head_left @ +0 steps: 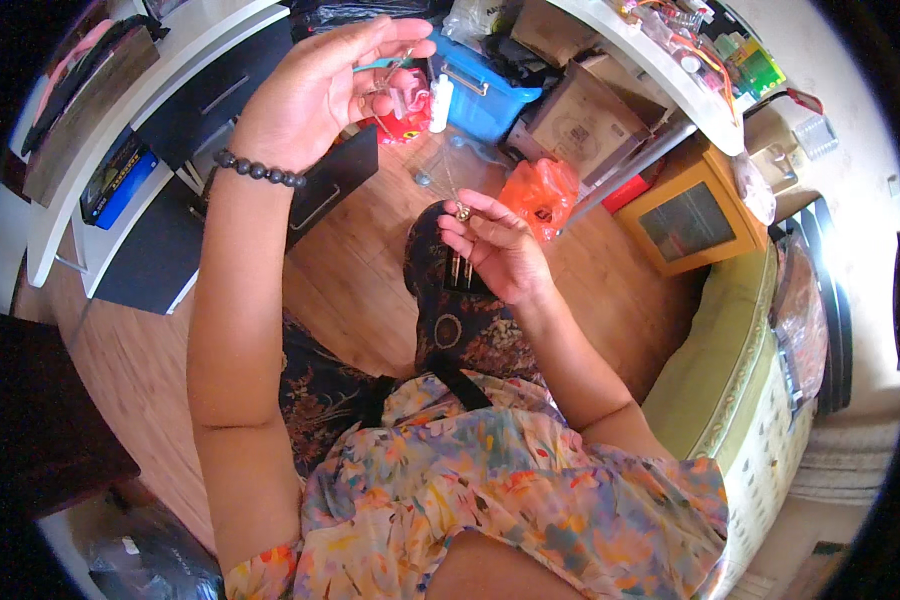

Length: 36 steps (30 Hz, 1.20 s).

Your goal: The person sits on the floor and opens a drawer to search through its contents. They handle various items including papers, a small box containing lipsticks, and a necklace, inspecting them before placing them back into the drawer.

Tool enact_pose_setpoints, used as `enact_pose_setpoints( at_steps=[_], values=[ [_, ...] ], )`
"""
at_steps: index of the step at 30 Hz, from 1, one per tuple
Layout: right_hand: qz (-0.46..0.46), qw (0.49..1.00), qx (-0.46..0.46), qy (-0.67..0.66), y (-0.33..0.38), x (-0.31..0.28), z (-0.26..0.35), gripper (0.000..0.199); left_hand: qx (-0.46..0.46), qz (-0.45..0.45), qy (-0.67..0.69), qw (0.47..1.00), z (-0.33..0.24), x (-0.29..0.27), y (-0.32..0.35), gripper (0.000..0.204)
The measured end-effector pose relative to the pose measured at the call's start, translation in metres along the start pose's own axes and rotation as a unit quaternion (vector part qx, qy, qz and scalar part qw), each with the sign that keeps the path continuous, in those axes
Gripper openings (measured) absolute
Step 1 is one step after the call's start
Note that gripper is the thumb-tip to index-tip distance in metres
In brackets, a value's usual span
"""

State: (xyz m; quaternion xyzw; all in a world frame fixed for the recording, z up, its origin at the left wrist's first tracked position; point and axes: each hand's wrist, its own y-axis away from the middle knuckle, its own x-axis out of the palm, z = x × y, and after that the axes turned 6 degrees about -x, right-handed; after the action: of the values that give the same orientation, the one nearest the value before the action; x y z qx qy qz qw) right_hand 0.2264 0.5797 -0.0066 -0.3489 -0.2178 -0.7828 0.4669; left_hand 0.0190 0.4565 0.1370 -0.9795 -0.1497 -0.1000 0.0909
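**Two raised hands, a thin chain strung between them**

The person's left hand (320,85) is lifted high above the wooden floor (360,260), palm turned up, a dark bead bracelet (258,170) around its wrist. Its fingers (395,50) are mostly spread, but the thumb and fingertips seem to pinch the upper end of a fine chain (448,165); the chain is too thin to be sure of the grip. The chain hangs down from there to the right hand (495,250), which is lower and nearer the body. The right hand's fingers (475,215) are closed on a small gold bead (463,211) at the chain's lower end.

Beyond the left hand, on the floor, lie a red packet (400,125), a small white bottle (440,100) and a blue plastic box (485,95). An orange plastic bag (542,190) lies on the floor just past the right hand.
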Motion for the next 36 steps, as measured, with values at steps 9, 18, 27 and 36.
enact_pose_setpoints(
  at_steps=[9,18,27,36],
  values=[
    [0.052,0.998,0.003,-0.040,-0.011,0.010,-0.009,0.033,-0.025,0.095,-0.049,0.994,-0.046,0.030,-0.009,0.052],
    [0.065,0.996,-0.048,0.039,-0.023,0.017,-0.004,0.035,-0.029,0.097,-0.150,0.983,-0.078,0.048,-0.011,0.055],
    [0.133,0.981,-0.095,0.105,-0.034,0.037,0.019,0.044,-0.019,0.082,-0.173,0.981,-0.083,0.054,-0.016,0.055],
    [0.190,0.981,-0.027,0.036,-0.023,0.036,0.019,0.044,0.001,0.039,-0.138,0.990,-0.080,0.051,-0.020,0.056]
  ],
)
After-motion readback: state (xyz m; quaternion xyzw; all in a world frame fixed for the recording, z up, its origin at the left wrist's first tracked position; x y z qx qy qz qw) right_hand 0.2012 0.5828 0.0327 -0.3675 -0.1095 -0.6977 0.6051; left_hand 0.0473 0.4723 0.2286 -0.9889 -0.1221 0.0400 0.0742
